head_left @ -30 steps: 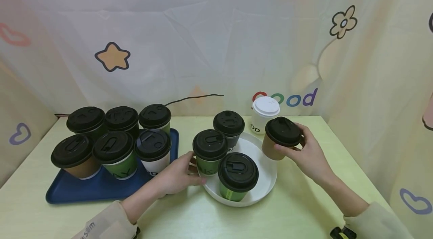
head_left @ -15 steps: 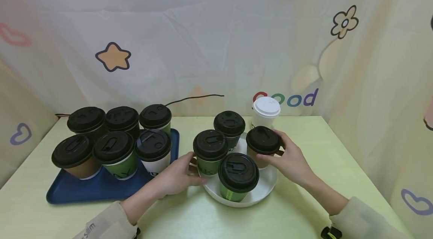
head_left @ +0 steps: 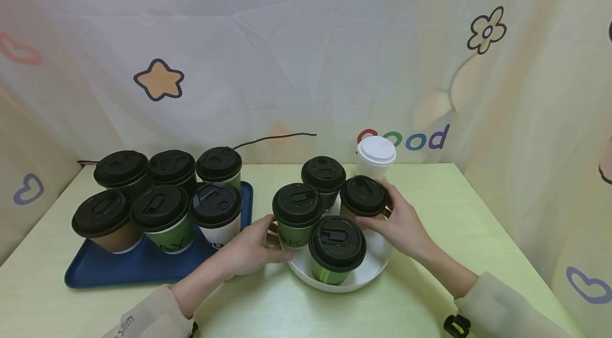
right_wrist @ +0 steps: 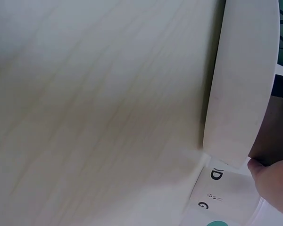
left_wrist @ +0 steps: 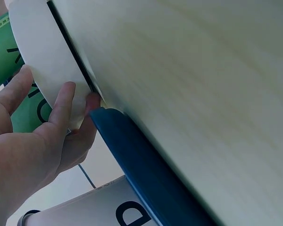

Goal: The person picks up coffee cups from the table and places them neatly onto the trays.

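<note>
In the head view my right hand [head_left: 404, 221] grips a brown paper cup [head_left: 351, 214] with a black lid, upright over the right part of a round white plate [head_left: 375, 269]. The right wrist view shows the brown cup [right_wrist: 275, 129] inside the plate's rim [right_wrist: 243, 80]. Also on the plate stand a green cup [head_left: 292, 234] at the left, another green cup [head_left: 330, 271] in front, and a dark cup [head_left: 327, 200] behind. At the plate's left edge is my left hand [head_left: 251, 247]; in the left wrist view its fairly straight fingers [left_wrist: 63, 101] touch the rim [left_wrist: 47, 52].
A blue tray [head_left: 119, 274] with several black-lidded cups lies on the left, close to my left hand. Behind the plate stands a white cup [head_left: 373, 168] with a white lid. A printed curtain [head_left: 306, 61] hangs behind the table [head_left: 478, 210].
My right hand has moved left with the brown cup, from the plate's right edge to beside the dark cup and the front green cup. The left hand has kept its place.
</note>
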`<move>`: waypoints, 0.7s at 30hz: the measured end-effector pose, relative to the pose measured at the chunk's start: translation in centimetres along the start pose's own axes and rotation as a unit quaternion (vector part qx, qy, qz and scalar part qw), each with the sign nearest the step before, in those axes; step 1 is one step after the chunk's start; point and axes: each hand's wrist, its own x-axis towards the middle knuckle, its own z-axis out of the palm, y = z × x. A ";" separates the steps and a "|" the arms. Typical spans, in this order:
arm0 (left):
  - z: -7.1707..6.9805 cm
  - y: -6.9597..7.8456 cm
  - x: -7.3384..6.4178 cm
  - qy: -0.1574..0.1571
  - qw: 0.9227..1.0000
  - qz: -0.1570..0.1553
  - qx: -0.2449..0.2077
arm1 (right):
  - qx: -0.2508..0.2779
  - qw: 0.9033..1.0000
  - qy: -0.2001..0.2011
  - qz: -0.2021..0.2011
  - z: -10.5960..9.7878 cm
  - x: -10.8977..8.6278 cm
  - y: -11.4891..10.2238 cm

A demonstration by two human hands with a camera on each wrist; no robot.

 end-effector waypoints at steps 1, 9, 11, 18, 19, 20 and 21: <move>0.0 0.0 0.0 0.000 1.000 0.000 0.000 | 0.001 1.000 -0.001 -0.003 0.0 0.1 0.0; 0.1 -0.1 0.0 0.000 1.000 -0.005 -0.002 | -0.012 1.000 -0.014 0.002 -0.1 0.0 -0.1; 0.1 -0.1 0.1 -0.002 1.000 -0.005 0.001 | -0.016 1.000 -0.018 0.008 -0.4 -0.1 -0.1; 0.2 -0.4 0.5 -0.006 1.000 -0.003 0.010 | 0.015 0.998 -0.049 -0.019 -2.2 -0.3 0.0; 0.2 -0.4 0.5 -0.005 1.000 -0.003 0.010 | 0.020 0.998 -0.052 -0.020 -2.5 -0.3 0.1; 0.2 -0.4 0.5 -0.002 1.000 -0.002 0.009 | 0.028 0.998 -0.054 -0.019 -2.9 -0.3 0.1; 0.2 -0.4 0.5 -0.001 1.000 -0.002 0.011 | 0.030 0.998 -0.055 -0.016 -3.3 -0.3 0.1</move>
